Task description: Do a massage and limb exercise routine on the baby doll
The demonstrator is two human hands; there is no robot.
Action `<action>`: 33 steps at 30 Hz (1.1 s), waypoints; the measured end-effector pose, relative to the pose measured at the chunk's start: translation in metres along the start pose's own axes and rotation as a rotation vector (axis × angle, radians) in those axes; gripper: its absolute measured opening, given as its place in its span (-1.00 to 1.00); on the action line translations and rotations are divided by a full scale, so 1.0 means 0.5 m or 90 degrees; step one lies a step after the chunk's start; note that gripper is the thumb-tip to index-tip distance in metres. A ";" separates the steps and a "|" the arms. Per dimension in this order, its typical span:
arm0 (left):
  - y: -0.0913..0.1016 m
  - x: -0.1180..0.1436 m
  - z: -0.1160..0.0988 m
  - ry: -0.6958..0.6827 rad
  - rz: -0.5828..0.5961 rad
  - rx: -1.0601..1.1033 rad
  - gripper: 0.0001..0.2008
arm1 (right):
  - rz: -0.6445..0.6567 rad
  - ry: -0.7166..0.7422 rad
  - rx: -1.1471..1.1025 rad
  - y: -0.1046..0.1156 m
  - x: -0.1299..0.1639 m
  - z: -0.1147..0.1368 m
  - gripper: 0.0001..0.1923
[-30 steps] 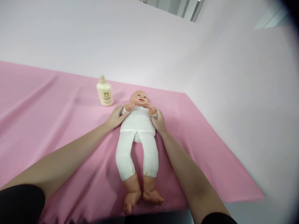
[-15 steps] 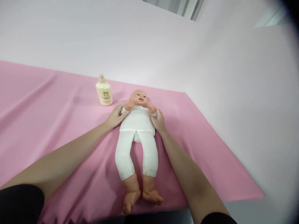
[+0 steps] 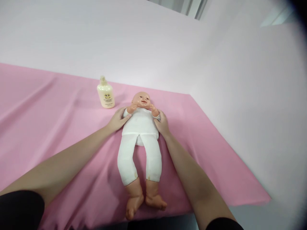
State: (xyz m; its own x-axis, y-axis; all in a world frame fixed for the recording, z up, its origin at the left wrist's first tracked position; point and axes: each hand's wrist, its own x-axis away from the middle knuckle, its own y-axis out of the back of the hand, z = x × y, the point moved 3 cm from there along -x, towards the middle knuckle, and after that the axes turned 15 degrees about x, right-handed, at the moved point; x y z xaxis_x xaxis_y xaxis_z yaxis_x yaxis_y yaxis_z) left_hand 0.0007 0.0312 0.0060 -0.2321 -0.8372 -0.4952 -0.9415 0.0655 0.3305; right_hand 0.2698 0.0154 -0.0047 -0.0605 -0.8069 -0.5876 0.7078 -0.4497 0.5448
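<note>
A baby doll in a white top and white trousers lies on its back, head away from me and bare feet towards me. My left hand wraps the doll's side and upper arm at the left, its thumb resting on the white top. At the right, my right hand is closed in the same way round the other arm and side. Both hands' fingertips are partly hidden beside and behind the doll. The doll's own small hands are raised below its chin.
A pale yellow pump bottle with a printed label stands upright beyond my left hand. Beneath everything is a pink cloth with folds, covering a table. A white wall rises behind the table and along its right side.
My hands keep the same hold on the doll, which lies as before. The whole view has shifted very slightly.
</note>
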 end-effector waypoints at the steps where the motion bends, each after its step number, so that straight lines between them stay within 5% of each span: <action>1: 0.000 0.000 0.001 0.000 -0.001 0.001 -0.42 | 0.002 -0.001 -0.002 0.000 0.000 -0.001 -0.52; 33: 0.000 0.001 -0.001 0.010 -0.001 0.004 -0.38 | 0.009 -0.004 -0.021 -0.002 -0.001 -0.007 -0.53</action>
State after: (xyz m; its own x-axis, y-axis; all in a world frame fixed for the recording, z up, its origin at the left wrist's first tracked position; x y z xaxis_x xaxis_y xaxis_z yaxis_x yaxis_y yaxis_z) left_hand 0.0009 0.0306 0.0060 -0.2261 -0.8457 -0.4833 -0.9435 0.0668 0.3245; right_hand 0.2717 0.0176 -0.0072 -0.0549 -0.8151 -0.5767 0.7309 -0.4263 0.5329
